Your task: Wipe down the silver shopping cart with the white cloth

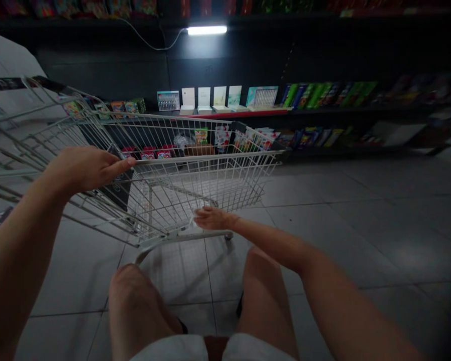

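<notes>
A wire shopping cart (210, 159) stands sideways before me. My left hand (84, 170) grips its near top rail, the thumb lying along the bar and the fingers partly hidden behind the wires. Lower down, my right hand (212, 218) is at the bottom of the basket, close to the lower frame bar. Its fingers are bent over a small white piece (193, 226) that looks like a cloth or wipe, pressed against the cart. The basket's wires and floor show between my hands with no goods in them.
Behind the cart runs a dark store shelf with boxed sets (262, 96), green packets (317, 95) and bagged goods (201, 135). A lit tube lamp (206, 30) hangs above. My knees flank the cart's lower frame on the tiled floor (361, 235). A caster (228, 235) shows below.
</notes>
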The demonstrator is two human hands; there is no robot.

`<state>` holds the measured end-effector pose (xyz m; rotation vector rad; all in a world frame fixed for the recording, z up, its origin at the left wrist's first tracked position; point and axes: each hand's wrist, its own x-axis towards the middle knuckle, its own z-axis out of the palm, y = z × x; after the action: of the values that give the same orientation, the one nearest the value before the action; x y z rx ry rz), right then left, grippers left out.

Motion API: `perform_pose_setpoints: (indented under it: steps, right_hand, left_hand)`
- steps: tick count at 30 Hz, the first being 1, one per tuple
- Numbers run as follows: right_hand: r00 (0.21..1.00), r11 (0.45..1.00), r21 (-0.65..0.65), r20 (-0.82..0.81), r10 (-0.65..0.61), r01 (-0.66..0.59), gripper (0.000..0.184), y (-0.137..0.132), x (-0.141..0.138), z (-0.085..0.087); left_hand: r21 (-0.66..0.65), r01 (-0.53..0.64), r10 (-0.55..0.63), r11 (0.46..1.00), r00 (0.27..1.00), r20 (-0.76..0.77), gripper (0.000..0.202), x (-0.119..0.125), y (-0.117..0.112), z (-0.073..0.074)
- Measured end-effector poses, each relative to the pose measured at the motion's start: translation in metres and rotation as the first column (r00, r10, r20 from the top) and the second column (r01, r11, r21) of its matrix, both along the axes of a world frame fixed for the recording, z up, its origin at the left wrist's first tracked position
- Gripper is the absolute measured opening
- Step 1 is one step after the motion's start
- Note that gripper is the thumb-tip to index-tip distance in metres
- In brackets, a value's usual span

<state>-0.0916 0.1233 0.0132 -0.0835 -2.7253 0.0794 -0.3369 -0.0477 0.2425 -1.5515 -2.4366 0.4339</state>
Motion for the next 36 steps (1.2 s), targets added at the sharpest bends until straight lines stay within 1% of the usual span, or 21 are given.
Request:
perform_pose_setpoints:
  steps: [2, 4, 6, 7, 9, 10, 14, 15, 16, 17, 19, 21, 23, 24, 25, 27, 29, 31, 32, 34, 36]
  right_hand:
    - [0.999, 0.996, 0.085, -0.003, 0.039, -0.038, 0.018, 0.017, -0.008, 0.020]
    - [0.993, 0.977, 0.211, -0.109, 0.037, -0.013, 0.023, 0.034, -0.019, 0.047]
    - [0.942, 0.949, 0.277, -0.331, -0.051, 0.149, 0.027, 0.049, -0.032, 0.067]
    - [0.889, 0.933, 0.260, -0.444, -0.115, 0.251, 0.028, 0.055, -0.037, 0.071]
    - [0.807, 0.909, 0.208, -0.558, -0.193, 0.361, 0.026, 0.061, -0.043, 0.060]
    - [0.808, 0.910, 0.202, -0.556, -0.198, 0.362, 0.023, 0.062, -0.044, 0.046]
    - [0.929, 0.944, 0.226, -0.337, -0.156, 0.240, 0.018, 0.054, -0.029, -0.023]
    - [0.945, 0.947, 0.227, -0.285, -0.157, 0.226, 0.020, 0.050, -0.024, -0.031]
    - [0.958, 0.951, 0.228, -0.242, -0.154, 0.210, 0.021, 0.046, -0.018, -0.032]
    - [0.968, 0.956, 0.230, -0.209, -0.137, 0.185, 0.023, 0.042, -0.012, -0.024]
    - [0.973, 0.967, 0.221, -0.218, -0.079, 0.128, 0.025, 0.037, -0.002, 0.013]
    - [0.930, 0.976, 0.173, -0.363, -0.059, 0.130, 0.025, 0.035, 0.006, 0.067]
    - [0.841, 0.979, 0.074, -0.527, -0.124, 0.190, 0.030, 0.039, 0.009, 0.121]
    - [0.828, 0.980, 0.023, -0.539, -0.153, 0.196, 0.032, 0.042, 0.008, 0.145]
    - [0.850, 0.982, -0.032, -0.497, -0.176, 0.184, 0.033, 0.046, 0.004, 0.165]
    - [0.953, 0.976, -0.170, -0.245, -0.177, 0.138, 0.032, 0.056, -0.009, 0.195]
    - [0.991, 0.937, -0.327, 0.090, -0.096, 0.121, 0.030, 0.067, -0.029, 0.211]
    - [0.940, 0.902, -0.413, 0.340, 0.028, 0.122, 0.027, 0.074, -0.051, 0.219]
    - [0.914, 0.902, -0.417, 0.400, 0.074, 0.109, 0.024, 0.074, -0.063, 0.220]
    - [0.917, 0.932, -0.359, 0.384, 0.103, 0.045, 0.018, 0.070, -0.080, 0.214]
    - [0.979, 0.972, -0.233, 0.192, 0.069, -0.023, 0.018, 0.057, -0.085, 0.199]
  left_hand:
    - [0.003, -0.015, 0.015, 1.000, 1.000, -0.013, 0.087, -0.001, 0.004, -0.001]
    - [-0.001, -0.022, 0.022, 1.000, 0.999, -0.028, 0.087, -0.003, 0.006, -0.001]
    - [-0.006, -0.025, 0.025, 1.000, 0.999, -0.030, 0.089, -0.005, 0.008, -0.001]
    - [-0.008, -0.026, 0.026, 1.000, 0.999, -0.027, 0.090, -0.006, 0.008, -0.001]
    - [-0.008, -0.031, 0.031, 0.999, 0.999, -0.021, 0.091, -0.006, 0.008, -0.001]
    - [-0.008, -0.034, 0.034, 0.999, 0.999, -0.021, 0.091, -0.005, 0.008, -0.001]
    - [0.001, -0.001, 0.001, 1.000, 1.000, -0.013, 0.091, 0.001, 0.005, 0.002]
    - [0.002, 0.023, -0.023, 1.000, 1.000, -0.006, 0.093, 0.002, 0.004, 0.002]
    - [0.002, 0.044, -0.044, 0.999, 0.999, -0.001, 0.095, 0.003, 0.002, 0.003]
    - [0.002, 0.060, -0.060, 0.998, 0.998, 0.000, 0.097, 0.004, 0.001, 0.003]
    - [0.004, 0.056, -0.056, 0.998, 0.998, -0.007, 0.099, 0.004, 0.000, 0.004]
    - [-0.001, 0.039, -0.039, 0.999, 0.999, -0.003, 0.097, 0.003, -0.001, 0.003]
    - [-0.006, 0.051, -0.051, 0.999, 0.999, -0.001, 0.094, 0.003, -0.001, 0.003]
    - [-0.006, 0.064, -0.064, 0.998, 0.998, -0.005, 0.094, 0.003, -0.002, 0.003]
    - [-0.004, 0.074, -0.074, 0.997, 0.997, -0.013, 0.094, 0.003, -0.003, 0.004]
    - [0.004, 0.087, -0.087, 0.996, 0.996, -0.027, 0.093, 0.004, -0.004, 0.005]
    - [0.001, 0.096, -0.096, 0.995, 0.995, -0.029, 0.091, 0.005, -0.007, 0.005]
    - [0.003, 0.116, -0.116, 0.993, 0.993, -0.028, 0.090, 0.007, -0.011, 0.005]
    - [0.007, 0.121, -0.120, 0.993, 0.992, -0.026, 0.090, 0.007, -0.013, 0.005]
    - [0.018, 0.123, -0.123, 0.992, 0.992, -0.012, 0.087, 0.009, -0.018, 0.004]
    - [0.051, 0.130, -0.130, 0.990, 0.992, 0.002, 0.081, 0.010, -0.023, 0.003]
